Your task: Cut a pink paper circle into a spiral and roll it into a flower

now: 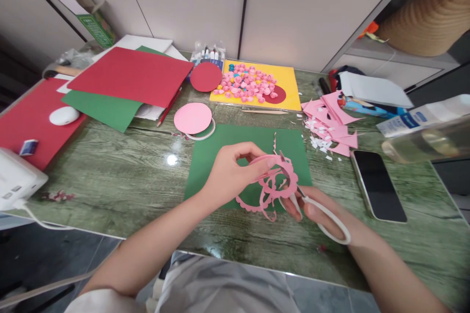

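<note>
Scissors (306,199), gripped in the right hand (323,199), meet pink paper (293,184) pinched by the left hand (229,171) above a green sheet (205,161) on the desk (139,171).

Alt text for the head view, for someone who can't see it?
Left hand holds scalloped pink paper over a green sheet; right hand holds white-handled scissors at the paper. Behind, small pink pieces lie on a yellow sheet.

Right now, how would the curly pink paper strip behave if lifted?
The strip probably flops, since its narrow loops curl beside the left hand. It likely tears easily, looking thin. It might snag on the scissors, which overlap it.
</note>
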Tool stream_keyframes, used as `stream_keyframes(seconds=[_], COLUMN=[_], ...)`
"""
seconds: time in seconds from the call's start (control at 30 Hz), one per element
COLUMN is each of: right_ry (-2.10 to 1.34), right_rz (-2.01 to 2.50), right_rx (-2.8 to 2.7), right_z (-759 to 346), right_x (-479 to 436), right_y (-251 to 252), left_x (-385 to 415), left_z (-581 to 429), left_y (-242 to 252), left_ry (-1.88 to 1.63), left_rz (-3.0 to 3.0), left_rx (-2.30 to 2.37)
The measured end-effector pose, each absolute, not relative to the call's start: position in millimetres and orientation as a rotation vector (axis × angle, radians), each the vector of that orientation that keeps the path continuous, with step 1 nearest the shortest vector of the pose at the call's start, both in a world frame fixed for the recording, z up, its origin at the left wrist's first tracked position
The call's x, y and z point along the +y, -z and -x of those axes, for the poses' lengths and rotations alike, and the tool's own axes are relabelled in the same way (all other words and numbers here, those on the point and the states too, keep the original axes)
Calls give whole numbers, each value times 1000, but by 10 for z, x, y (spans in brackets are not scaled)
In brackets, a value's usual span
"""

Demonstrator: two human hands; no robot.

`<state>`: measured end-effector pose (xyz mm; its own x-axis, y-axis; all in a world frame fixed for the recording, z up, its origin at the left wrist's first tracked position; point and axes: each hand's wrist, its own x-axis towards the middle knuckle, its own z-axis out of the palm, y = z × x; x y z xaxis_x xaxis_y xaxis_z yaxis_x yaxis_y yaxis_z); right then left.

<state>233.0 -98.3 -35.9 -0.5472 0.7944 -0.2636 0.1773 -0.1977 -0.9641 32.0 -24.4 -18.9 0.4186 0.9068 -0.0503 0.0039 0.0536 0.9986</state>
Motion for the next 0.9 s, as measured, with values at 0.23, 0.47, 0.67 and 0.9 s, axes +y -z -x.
stream_keyframes(seconds=[0.23,0.47,0.67,0.9], right_ry=[-1806,-1792,-1769,-1768], right_rz=[1126,1113,1106,1119], right_rx=[-1608,-1624,-1600,-1558], right_z=[-2319,-2318,-2292,-2276], right_x=[-989,-983,-1006,-997], right_y=[309,360,373,405], left_x=[-248,-241,-250,-247], left_z=[-308,-305,-315,-321], left_y=[179,165,176,189], left_ry=[-866,-863,-852,-847], left_rz=[-1368,-1394,-1376,-1334], left_rx=[919,905,914,921])
